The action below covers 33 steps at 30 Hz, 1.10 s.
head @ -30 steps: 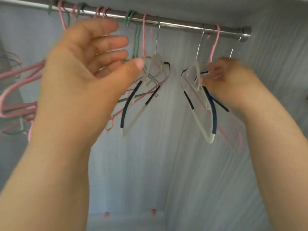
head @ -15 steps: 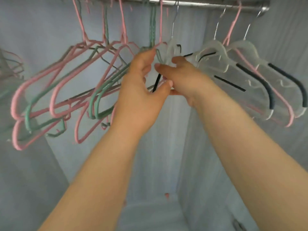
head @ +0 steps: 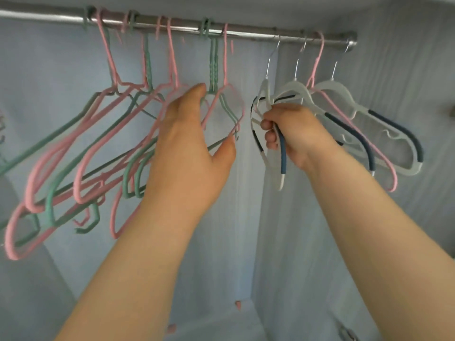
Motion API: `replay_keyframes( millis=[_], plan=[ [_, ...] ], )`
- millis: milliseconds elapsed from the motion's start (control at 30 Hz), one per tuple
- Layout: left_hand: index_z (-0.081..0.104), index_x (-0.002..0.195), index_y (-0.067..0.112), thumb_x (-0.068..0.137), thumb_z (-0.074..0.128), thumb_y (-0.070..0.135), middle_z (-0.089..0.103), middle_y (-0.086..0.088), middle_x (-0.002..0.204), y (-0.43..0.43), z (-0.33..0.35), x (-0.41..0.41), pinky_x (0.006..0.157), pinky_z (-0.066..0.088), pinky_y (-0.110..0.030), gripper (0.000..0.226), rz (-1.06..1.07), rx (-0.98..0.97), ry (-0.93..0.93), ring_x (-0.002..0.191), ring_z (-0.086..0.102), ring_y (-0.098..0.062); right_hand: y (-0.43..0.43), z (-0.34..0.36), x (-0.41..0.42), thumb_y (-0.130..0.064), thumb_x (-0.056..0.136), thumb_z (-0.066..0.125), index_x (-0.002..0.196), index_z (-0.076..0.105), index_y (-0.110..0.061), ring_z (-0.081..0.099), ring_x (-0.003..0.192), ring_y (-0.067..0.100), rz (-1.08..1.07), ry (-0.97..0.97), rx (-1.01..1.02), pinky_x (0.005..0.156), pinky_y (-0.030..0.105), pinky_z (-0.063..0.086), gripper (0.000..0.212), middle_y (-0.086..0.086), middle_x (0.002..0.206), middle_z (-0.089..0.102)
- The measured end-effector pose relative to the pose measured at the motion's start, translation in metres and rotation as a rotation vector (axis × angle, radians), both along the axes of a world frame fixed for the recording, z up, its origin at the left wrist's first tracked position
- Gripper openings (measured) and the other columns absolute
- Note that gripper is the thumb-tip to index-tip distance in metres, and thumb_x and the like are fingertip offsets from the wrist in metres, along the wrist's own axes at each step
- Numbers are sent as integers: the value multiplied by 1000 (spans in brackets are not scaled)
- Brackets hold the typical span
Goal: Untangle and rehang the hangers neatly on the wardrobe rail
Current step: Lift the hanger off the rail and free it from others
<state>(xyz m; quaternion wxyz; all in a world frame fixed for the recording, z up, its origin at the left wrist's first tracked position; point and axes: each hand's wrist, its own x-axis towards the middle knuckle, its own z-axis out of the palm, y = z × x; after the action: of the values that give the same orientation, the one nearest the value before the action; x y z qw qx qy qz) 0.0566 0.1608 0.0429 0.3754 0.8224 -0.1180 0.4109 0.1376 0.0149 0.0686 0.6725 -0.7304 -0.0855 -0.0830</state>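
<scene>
Toward the left end of the wardrobe rail (head: 172, 22) we find the pink and green hangers (head: 81, 153), crowded together with their shoulders crossing and overlapping, so we judge this group to be tangled still. Our left hand (head: 189, 143) works at the right edge of that group: the fingers are spread and curled loosely around the shoulders of the last pink hanger (head: 227, 94) and the green one beside it, the thumb touching a lower wire, without a full clamp that we can confirm. Half a second ago both hands met at the middle of the rail on one knot of hangers; they have since drawn apart, and a clear gap now shows on the rail between the coloured group and the white one. We read this as the two groups having been separated, which leaves sorting within each group. Our right hand (head: 293, 134) is closed on the leftmost white hanger (head: 264, 99), gripping its dark-padded arm, with that hanger turned edge-on to us. Toward the right end of the rail the remaining white hangers (head: 384, 134) hang side by side, with one stray pink hanger (head: 317, 60) hooked between them, which we judge should be moved left to join its kind.
</scene>
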Motion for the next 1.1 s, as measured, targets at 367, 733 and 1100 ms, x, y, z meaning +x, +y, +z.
replay_keyframes(
  millis=[367, 733, 1100],
  plan=[
    [38, 133, 13, 86, 47, -2, 52, -6, 130, -16, -3, 23, 102, 41, -34, 50, -148, -191, 266, 111, 55, -19, -31, 10, -7, -24, 95, 49, 138, 38, -11, 57, 74, 13, -91, -7, -658, 63, 19, 45, 47, 8, 108, 61],
    [28, 137, 12, 86, 52, 0, 57, 0, 121, -62, -7, 27, 79, 45, -9, 57, -409, -527, 279, 95, 58, -4, 12, 32, -15, -19, 96, 46, 124, 53, -2, 65, 87, 24, -70, -204, -795, 77, 29, 53, 34, 14, 106, 63],
    [54, 115, 22, 80, 63, 16, 63, 11, 109, -10, 40, -29, 95, 45, -19, 37, -157, -201, -60, 103, 58, 0, -29, 22, 14, 1, 90, 42, 122, 52, 5, 63, 77, 28, -209, -130, -666, 70, 34, 57, 34, 25, 108, 66]
  ],
)
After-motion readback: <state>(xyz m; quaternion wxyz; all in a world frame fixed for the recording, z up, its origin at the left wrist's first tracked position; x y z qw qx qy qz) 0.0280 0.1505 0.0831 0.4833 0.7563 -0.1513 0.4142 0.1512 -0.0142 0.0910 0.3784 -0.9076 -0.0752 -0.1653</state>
